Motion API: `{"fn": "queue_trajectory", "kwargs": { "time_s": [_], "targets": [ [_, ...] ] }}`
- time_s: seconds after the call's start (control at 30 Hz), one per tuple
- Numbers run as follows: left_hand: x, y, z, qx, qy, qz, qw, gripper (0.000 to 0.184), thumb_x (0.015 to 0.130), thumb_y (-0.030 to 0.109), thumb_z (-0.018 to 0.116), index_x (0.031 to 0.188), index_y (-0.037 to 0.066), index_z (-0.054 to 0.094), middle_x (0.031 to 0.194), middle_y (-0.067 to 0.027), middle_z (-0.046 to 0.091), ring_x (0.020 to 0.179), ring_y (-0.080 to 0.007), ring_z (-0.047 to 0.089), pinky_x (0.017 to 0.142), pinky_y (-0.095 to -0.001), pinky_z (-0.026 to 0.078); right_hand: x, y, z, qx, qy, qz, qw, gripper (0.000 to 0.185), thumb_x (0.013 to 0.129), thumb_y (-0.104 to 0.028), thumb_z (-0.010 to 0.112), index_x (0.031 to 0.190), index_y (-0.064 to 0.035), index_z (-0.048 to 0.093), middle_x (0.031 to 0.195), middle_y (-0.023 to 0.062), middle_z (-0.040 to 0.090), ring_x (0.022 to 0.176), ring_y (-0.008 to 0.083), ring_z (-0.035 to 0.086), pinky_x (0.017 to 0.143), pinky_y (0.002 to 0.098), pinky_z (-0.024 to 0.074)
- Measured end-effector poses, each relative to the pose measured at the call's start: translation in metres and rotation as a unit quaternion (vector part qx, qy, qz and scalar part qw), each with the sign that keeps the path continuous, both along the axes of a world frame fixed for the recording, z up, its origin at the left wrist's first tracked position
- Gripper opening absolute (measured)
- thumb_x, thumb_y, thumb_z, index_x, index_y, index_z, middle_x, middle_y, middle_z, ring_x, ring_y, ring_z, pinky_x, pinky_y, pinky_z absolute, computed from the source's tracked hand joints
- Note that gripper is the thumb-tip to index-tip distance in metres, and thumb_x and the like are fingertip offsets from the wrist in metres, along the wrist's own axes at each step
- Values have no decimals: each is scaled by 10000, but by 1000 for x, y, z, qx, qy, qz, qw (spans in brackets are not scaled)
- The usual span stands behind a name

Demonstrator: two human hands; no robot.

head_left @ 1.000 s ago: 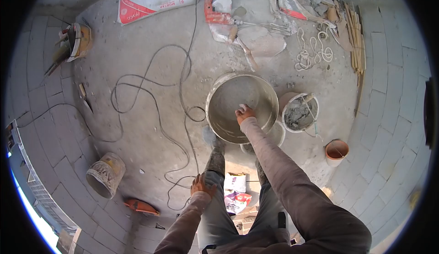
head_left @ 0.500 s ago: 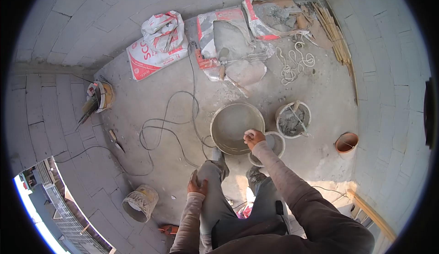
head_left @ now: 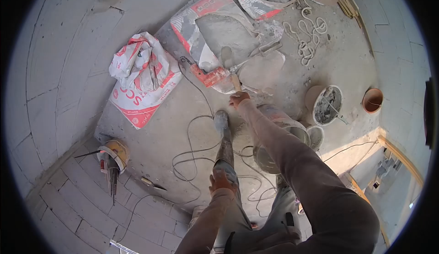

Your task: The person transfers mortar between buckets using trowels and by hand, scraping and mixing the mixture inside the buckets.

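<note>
My right hand (head_left: 238, 99) is stretched forward, with its fingers curled at the end of the wooden handle of a trowel (head_left: 236, 83). The trowel's blade (head_left: 227, 56) lies on an opened mortar bag (head_left: 205, 55) with grey powder in it. Just left of the handle is a red power drill (head_left: 208, 76) with a mixing paddle, lying on its side. My left hand (head_left: 222, 182) rests on my bent left knee, fingers spread and holding nothing. Below my right forearm stands a large round tub (head_left: 267, 160), partly covered by the arm.
To the right are a bucket of grey mortar (head_left: 327, 105) and a brown pot (head_left: 372, 100). A rope (head_left: 307, 34) lies beyond. Mortar bags (head_left: 144, 78) lie at left, near a bucket of tools (head_left: 114, 155). The drill's cable (head_left: 190, 130) loops across the floor near my boot.
I have stepped and leaned forward toward the bags. My right hand has moved from above the tub to the trowel handle. My left hand stays on my left leg.
</note>
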State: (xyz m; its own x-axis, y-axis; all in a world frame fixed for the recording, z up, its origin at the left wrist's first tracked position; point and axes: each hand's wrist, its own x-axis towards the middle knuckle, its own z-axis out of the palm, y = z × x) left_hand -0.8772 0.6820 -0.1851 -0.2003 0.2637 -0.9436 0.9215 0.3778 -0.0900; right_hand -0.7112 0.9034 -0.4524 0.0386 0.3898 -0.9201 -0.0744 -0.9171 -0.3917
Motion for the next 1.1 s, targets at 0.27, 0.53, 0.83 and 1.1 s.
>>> {"fn": "queue_trajectory", "kwargs": {
  "time_s": [0.27, 0.53, 0.83, 1.1],
  "targets": [
    [-22, 91, -30, -64, -4, -20, 998, 902, 777, 452, 748, 1515, 188, 301, 1586, -113, 236, 1428, -329, 296, 1067, -485, 417, -80, 92, -69, -32, -333, 81, 939, 315, 863, -262, 670, 1080, -37, 637, 1069, 232, 689, 1017, 396, 662, 875, 442, 538],
    [-38, 107, -42, -65, -3, -39, 997, 888, 761, 464, 765, 1490, 175, 349, 1566, -138, 284, 1419, -321, 319, 1085, -497, 399, -90, 150, -132, -213, -227, -95, 946, 760, 754, -483, 762, 1234, 35, 481, 1235, 252, 619, 1110, 353, 639, 956, 421, 514],
    [-39, 111, -47, -61, -1, -100, 993, 889, 776, 504, 740, 1495, 164, 342, 1561, -143, 293, 1402, -330, 352, 1092, -460, 408, -78, 125, -89, -148, -218, -182, 947, 638, 842, -387, 690, 1299, -14, 447, 1374, 242, 507, 1221, 422, 537, 985, 533, 442],
    [-34, 98, -50, -47, 1, -114, 992, 866, 767, 510, 743, 1480, 181, 380, 1541, -153, 336, 1394, -333, 363, 1089, -449, 410, -16, 82, -119, 22, -518, 337, 786, 429, 897, -262, 622, 1242, -50, 479, 1228, 159, 577, 1138, 319, 563, 974, 492, 424]
  ]
}}
